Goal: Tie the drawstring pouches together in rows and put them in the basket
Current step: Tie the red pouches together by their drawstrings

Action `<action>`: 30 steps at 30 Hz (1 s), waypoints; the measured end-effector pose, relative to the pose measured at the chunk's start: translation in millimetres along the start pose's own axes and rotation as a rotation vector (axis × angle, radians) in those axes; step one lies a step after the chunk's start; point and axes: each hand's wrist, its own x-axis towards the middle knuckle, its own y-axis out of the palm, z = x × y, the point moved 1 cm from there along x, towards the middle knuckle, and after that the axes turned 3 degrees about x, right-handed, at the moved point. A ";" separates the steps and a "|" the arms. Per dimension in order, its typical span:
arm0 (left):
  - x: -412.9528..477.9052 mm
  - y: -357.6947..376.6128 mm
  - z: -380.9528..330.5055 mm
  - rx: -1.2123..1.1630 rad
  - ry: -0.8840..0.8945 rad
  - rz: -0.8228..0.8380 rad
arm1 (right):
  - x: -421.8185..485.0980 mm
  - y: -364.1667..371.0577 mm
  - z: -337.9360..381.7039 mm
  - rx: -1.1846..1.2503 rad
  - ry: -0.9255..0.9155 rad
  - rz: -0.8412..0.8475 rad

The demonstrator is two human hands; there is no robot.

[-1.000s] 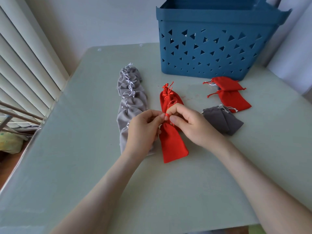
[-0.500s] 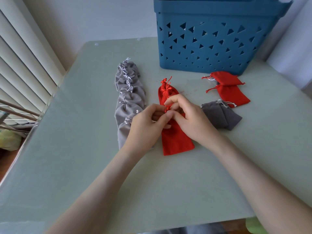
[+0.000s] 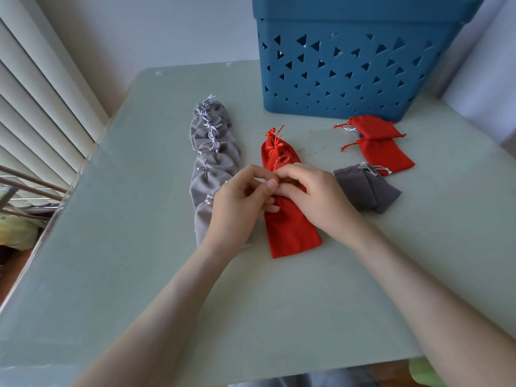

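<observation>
Left hand (image 3: 237,203), right hand (image 3: 317,196), pinching red pouch (image 3: 290,233)

A long pouch row (image 3: 213,163) lies left, loose pouches (image 3: 374,152) right, basket (image 3: 349,74) behind.

Tied grey pouch row (image 3: 213,166) left; red pouch row (image 3: 290,233) centre; loose red pouches (image 3: 382,152), dark-grey pouches (image 3: 368,191) right; blue basket (image 3: 363,12) behind.

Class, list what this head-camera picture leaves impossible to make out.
1. Head view: the inside of the basket; its wall hides it and the top edge cuts off its rim.
2. Head view: the cord work on the red row; the left hand and right hand cover it.
3. Head view: the near end of the grey row; the left hand hides it.
4. Head view: how many dark grey pouches lie stacked; they overlap.
</observation>
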 end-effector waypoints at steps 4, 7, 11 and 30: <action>-0.5 1.1 -2.9 -0.036 0.010 -0.012 | 0.3 -1.9 0.7 0.229 0.131 0.039; -0.5 1.6 -3.5 -0.045 0.010 -0.036 | 1.5 -0.7 -0.9 0.331 0.164 0.056; -1.0 2.4 -4.2 -0.069 0.007 -0.043 | 1.7 -1.3 -1.1 0.470 0.216 0.064; 1.7 0.0 0.4 -0.010 -0.081 0.009 | 3.6 -13.7 0.9 0.610 0.412 0.171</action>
